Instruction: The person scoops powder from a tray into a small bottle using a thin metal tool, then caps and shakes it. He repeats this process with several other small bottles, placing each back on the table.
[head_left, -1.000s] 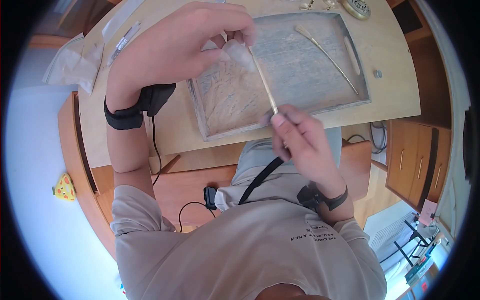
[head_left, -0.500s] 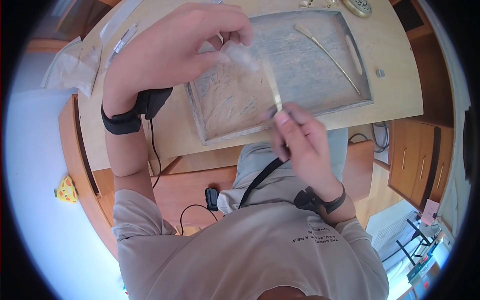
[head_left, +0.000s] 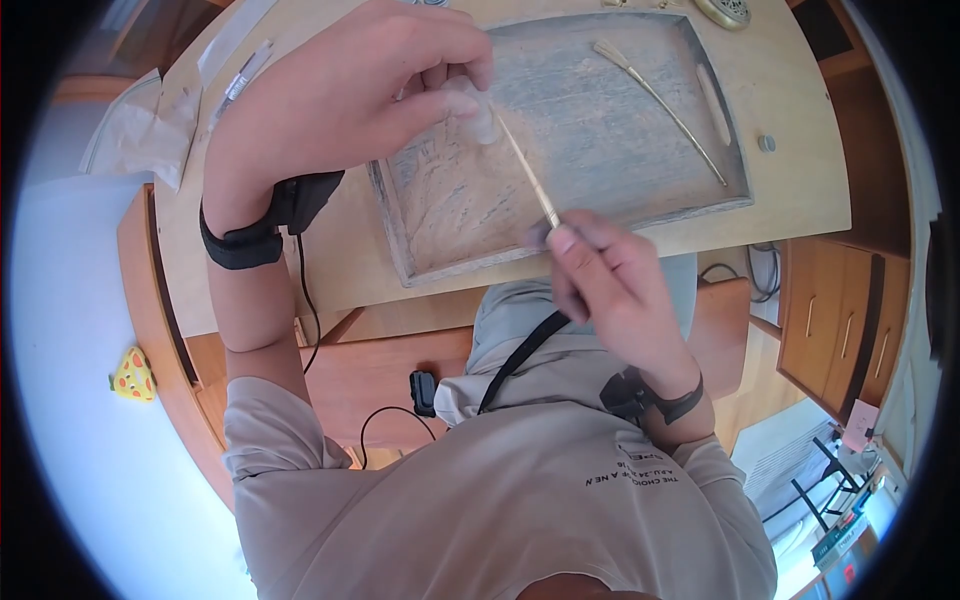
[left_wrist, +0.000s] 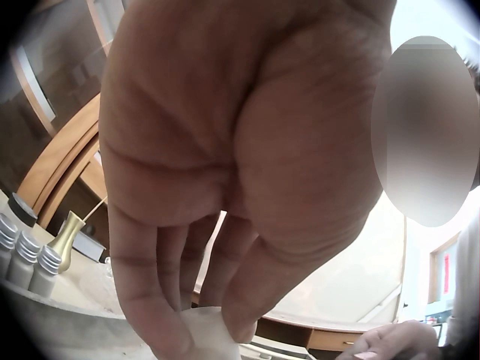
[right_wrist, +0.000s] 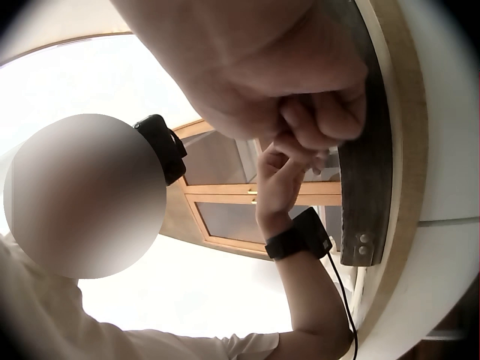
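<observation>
In the head view my left hand [head_left: 365, 90] is over the left part of a grey wooden tray [head_left: 570, 95]. It pinches a small translucent whitish piece [head_left: 481, 122] between thumb and fingertips; the piece's upper part is hidden by them. The left wrist view shows the same white piece [left_wrist: 208, 330] below the fingers. My right hand [head_left: 618, 275], near the tray's front edge, grips a thin brush [head_left: 530, 178] by its golden handle. Its pale bristle tip points up-left, right at the piece's side. In the right wrist view the right hand [right_wrist: 300, 90] has curled fingers.
A second brush [head_left: 665, 108] lies in the tray's right part. Fine brownish dust covers the tray floor. Around it are a plastic bag [head_left: 150, 130], a pen [head_left: 243, 82], a small grey cap [head_left: 766, 143], silver-capped bottles [left_wrist: 45, 274] and a golden vase [left_wrist: 67, 241].
The brush tip has swung away from the whitish piece, blurred, and back to its side. The piece has turned in my left fingers and now points more downward.
</observation>
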